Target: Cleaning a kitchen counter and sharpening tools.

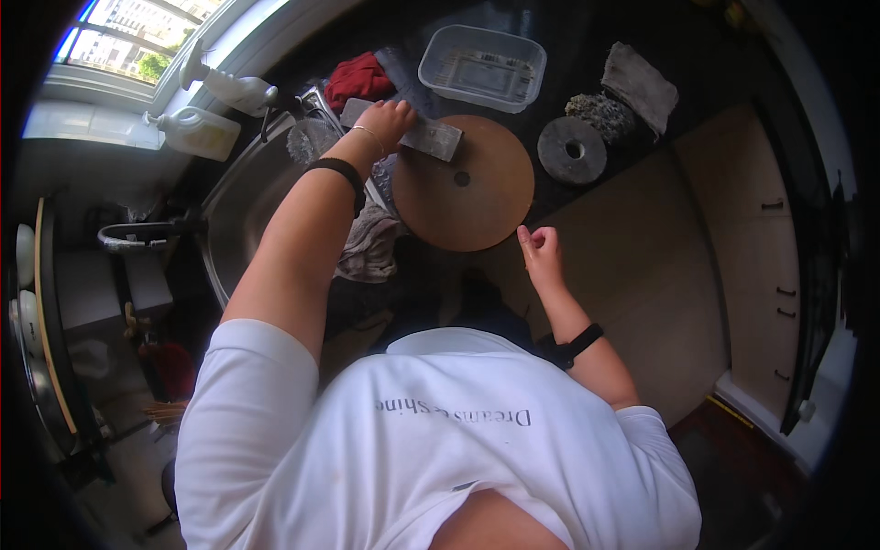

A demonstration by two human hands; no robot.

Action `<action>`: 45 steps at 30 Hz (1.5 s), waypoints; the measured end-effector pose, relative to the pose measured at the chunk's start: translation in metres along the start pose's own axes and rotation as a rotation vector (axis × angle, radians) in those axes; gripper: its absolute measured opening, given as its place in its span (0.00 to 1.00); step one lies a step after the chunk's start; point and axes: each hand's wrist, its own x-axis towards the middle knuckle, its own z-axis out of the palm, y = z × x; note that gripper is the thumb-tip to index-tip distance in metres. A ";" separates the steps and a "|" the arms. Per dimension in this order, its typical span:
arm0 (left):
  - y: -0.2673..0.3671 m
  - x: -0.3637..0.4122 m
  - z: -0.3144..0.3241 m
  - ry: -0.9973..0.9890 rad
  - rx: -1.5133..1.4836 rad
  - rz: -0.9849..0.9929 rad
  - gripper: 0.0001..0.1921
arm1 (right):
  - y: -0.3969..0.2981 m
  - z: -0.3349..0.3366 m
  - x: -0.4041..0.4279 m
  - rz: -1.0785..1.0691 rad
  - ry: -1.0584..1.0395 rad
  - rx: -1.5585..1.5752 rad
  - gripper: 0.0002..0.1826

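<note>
My left hand (390, 124) reaches across to a flat grey rectangular metal piece (440, 139), its fingers over the far edge of it; how firmly it grips is hard to tell. The piece's right end lies over a round tan board (481, 213) with a small dark hole in its middle. My right hand (540, 251) is at the board's near right edge, its fingers curled and the thumb raised; whether it touches the rim is not plain. A crumpled grey cloth (371, 247) lies left of the board, and a red cloth (359, 79) lies beyond my left hand.
A clear plastic tub (482, 69) stands behind the board. To the right are a grey ring-shaped disc (572, 150), a clump of scouring mesh (600, 115) and a grey cloth (639, 88). At left are a steel sink (254, 179), a faucet (137, 235) and bottles (203, 133).
</note>
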 end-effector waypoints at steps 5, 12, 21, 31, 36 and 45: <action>-0.004 0.013 0.002 -0.042 -0.058 -0.044 0.32 | -0.008 0.021 0.007 0.192 -0.154 -0.033 0.34; -0.008 0.023 -0.001 -0.063 -0.056 -0.090 0.32 | -0.014 0.020 -0.009 0.308 -0.220 0.204 0.27; -0.003 0.031 0.002 -0.066 -0.114 -0.074 0.31 | 0.003 -0.021 -0.038 0.357 -0.284 0.801 0.12; 0.005 0.000 0.010 0.139 -0.249 -0.156 0.33 | -0.003 -0.071 -0.049 0.325 -0.343 0.859 0.07; 0.017 -0.087 -0.020 0.446 -0.536 -0.310 0.21 | -0.048 -0.065 -0.038 0.218 -0.455 0.852 0.09; 0.010 -0.334 -0.015 0.611 -0.475 -0.834 0.06 | -0.154 0.035 -0.041 0.120 -0.965 0.617 0.13</action>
